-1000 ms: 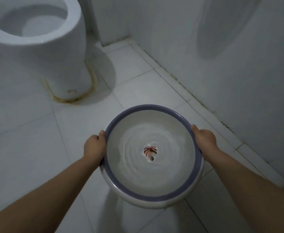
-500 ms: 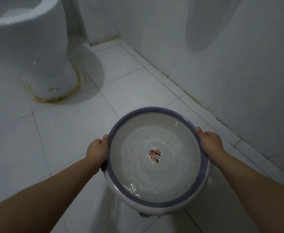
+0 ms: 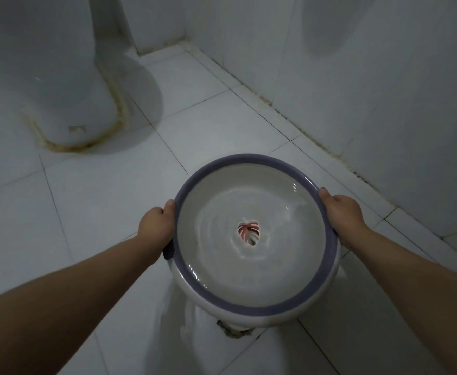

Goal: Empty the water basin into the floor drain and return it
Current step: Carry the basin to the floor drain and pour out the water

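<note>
We hold the water basin point(image 3: 251, 305) in the air above the white floor tiles point(image 3: 100, 212), one hand on each side. Our left hand point(image 3: 157, 226) grips the purple rim with the thumb on top; our right hand point(image 3: 342, 212) grips the opposite edge the same way. Rippling water point(image 3: 216, 209) lies inside, over a reddish leaf motif point(image 3: 249, 233) at the bottom. A dark ragged mark point(image 3: 232, 332) shows on the floor just under the basin's near side, but we cannot tell what it is. The toilet base point(image 3: 59, 90) stands well apart, far left, and the tiled wall point(image 3: 384, 77) runs along our right.
</note>
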A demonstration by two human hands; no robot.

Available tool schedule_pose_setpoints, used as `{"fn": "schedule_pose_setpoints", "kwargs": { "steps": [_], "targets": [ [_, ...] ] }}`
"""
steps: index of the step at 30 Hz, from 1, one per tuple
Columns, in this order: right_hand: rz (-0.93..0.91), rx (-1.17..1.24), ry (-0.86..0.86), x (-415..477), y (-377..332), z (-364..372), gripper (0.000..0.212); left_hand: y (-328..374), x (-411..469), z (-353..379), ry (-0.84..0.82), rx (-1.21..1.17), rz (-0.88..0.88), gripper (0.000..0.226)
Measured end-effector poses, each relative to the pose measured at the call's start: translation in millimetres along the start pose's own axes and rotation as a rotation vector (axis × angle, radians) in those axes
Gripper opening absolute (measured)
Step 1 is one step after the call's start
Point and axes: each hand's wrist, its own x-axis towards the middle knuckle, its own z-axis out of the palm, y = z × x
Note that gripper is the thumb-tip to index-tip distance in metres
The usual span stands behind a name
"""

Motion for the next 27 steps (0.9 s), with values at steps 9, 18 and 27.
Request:
{"fn": "schedule_pose_setpoints", "kwargs": {
  "steps": [9,18,27],
  "targets": [
    [-0.037,-0.047,0.025,0.6,10.0,1.9,0.051,-13.2,-2.5,9.6,-0.037,-0.019,0.005,0.049],
    [-0.033,0.042,0.029,-3.4,8.7,2.9,0.049,-10.1,-2.2,5.2,-0.014,-0.029,0.021,0.047],
    [-0.062,0.066,0.037,-5.5,3.6,3.1,0.049,-7.8,1.0,0.2,0.015,-0.017,0.052,0.049]
  ]
}}
